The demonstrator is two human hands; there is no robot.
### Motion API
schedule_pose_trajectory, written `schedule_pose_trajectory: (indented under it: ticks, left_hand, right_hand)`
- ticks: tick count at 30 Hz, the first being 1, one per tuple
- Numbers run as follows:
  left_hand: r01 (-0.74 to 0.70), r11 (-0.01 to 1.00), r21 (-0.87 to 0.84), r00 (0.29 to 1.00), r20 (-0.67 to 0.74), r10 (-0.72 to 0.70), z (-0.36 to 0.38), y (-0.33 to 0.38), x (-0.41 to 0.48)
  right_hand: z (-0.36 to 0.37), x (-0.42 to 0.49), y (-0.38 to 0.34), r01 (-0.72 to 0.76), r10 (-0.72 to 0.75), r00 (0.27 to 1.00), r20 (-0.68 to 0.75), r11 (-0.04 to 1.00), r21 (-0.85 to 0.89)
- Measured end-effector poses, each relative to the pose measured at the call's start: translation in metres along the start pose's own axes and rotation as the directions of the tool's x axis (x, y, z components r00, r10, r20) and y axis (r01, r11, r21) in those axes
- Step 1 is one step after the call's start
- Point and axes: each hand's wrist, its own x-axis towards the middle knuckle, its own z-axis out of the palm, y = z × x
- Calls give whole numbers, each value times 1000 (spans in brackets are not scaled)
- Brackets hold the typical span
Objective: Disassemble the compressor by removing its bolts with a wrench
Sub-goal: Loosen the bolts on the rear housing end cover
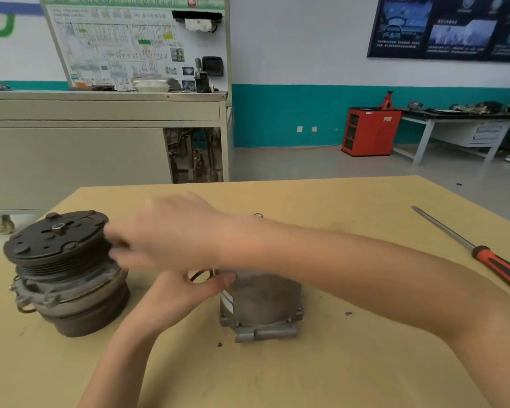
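Note:
The compressor lies in two parts on the wooden table [336, 372]. Its front part [62, 260], with a black clutch plate and ribbed pulley on top, stands at the left. The grey rear housing [265, 304] stands in the middle. My right hand [171, 231] reaches across to the left, blurred, with its straight fingertips at the pulley's right side. Below it, my left hand [180, 295] pinches a thin dark ring [202, 275] between thumb and fingers, just left of the rear housing. No wrench is in view.
A long screwdriver [498, 266] with a red and black handle lies at the table's right edge. A small metal piece [257, 215] sits behind my right forearm. A beige training bench [100, 142] stands beyond the table, and a red cabinet [370, 131] by the far wall.

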Motion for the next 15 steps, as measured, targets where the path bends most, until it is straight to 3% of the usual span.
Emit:
schedule_pose_trajectory:
  ticks: [1, 2, 4, 6, 7, 8, 10, 11, 12, 13, 14, 15]
  left_hand:
    - [3, 1000, -29, 999, -44, -4, -1, -2, 1]
    - [-2, 1000, -19, 1000, 0, 2, -3, 1, 1]
    - [-42, 997, 61, 988, 148, 33, -7, 5, -1]
    - [-39, 997, 73, 985, 172, 26, -10, 7, -2]
    - [-32, 997, 71, 986, 165, 20, -8, 9, -2]
    - [-31, 997, 71, 986, 163, 19, -8, 9, -2]
    - [-23, 997, 78, 988, 152, 11, -6, 9, -1]
    - [-20, 997, 80, 989, 146, 8, -6, 9, -1]
    - [-22, 997, 76, 989, 146, 10, -7, 8, 0]
    - [-17, 997, 75, 988, 153, 6, -7, 9, 0]
    - [-25, 997, 74, 987, 158, 13, -7, 10, -1]
    - [-24, 997, 79, 986, 164, 11, -7, 11, -2]
  right_hand:
    - [-8, -25, -10, 41, -50, 995, -89, 994, -103]
    - [-16, -52, -12, 62, -78, 981, -178, 994, -93]
    - [-25, -107, -3, 176, -104, 880, -464, 978, 115]
    - [-29, -154, 15, 205, 77, 807, -585, 893, 400]
    - [-30, -173, 23, 152, 246, 763, -597, 830, 536]
    - [-28, -187, 33, 79, 467, 668, -579, 729, 680]
    - [-15, -199, 63, -12, 838, 366, -406, 440, 898]
    - [-5, -194, 83, -53, 935, 233, -267, 286, 957]
    - [6, -182, 106, -105, 981, 145, -130, 146, 984]
    - [18, -166, 125, -190, 994, 110, 2, 19, 982]
    - [28, -147, 142, -308, 991, 108, 82, -45, 950]
    - [35, -125, 157, -434, 976, 175, 128, -41, 900]
